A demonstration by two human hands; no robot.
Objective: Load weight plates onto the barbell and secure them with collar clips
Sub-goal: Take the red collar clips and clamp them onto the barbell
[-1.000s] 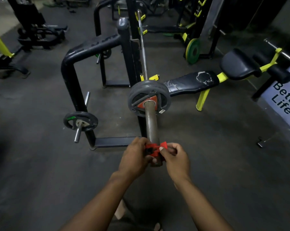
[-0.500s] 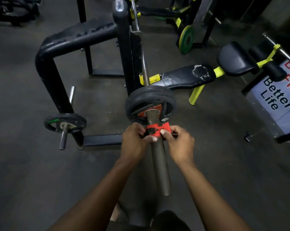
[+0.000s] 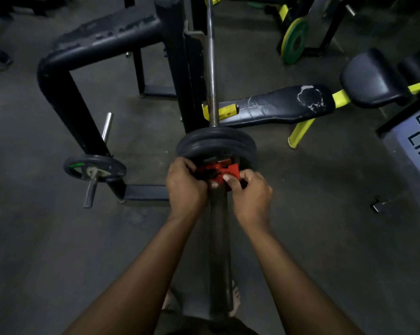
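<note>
Right now the red collar clip (image 3: 218, 174) sits on the barbell sleeve (image 3: 219, 250), up against the outer face of the black weight plates (image 3: 216, 145), and I have both hands on it: my left hand (image 3: 186, 187) is curled round its left side, my right hand (image 3: 251, 193) pinches the right side with a fingertip pressed on the red body. Both hands are closed on the clip; whether its lever is already snapped down I cannot tell, since my fingers hide it. As I judge it, this end is nearly done: two plates look loaded and pushed in toward the rack, and what is left here is locking the clip and letting go. The far end of the barbell runs out of view at the top, so I cannot say whether it is loaded or clipped. Further out, the black rack upright (image 3: 182, 76) stands just behind the plates, and a small spare plate (image 3: 95, 168) hangs on a storage peg low on the left. A worn black bench (image 3: 276, 106) with yellow brackets lies to the right, a green-rimmed plate (image 3: 294, 39) leans farther back, and a white sign (image 3: 419, 143) stands at the right edge. Nothing blocks my hands; the grey floor (image 3: 47, 238) around me is bare.
</note>
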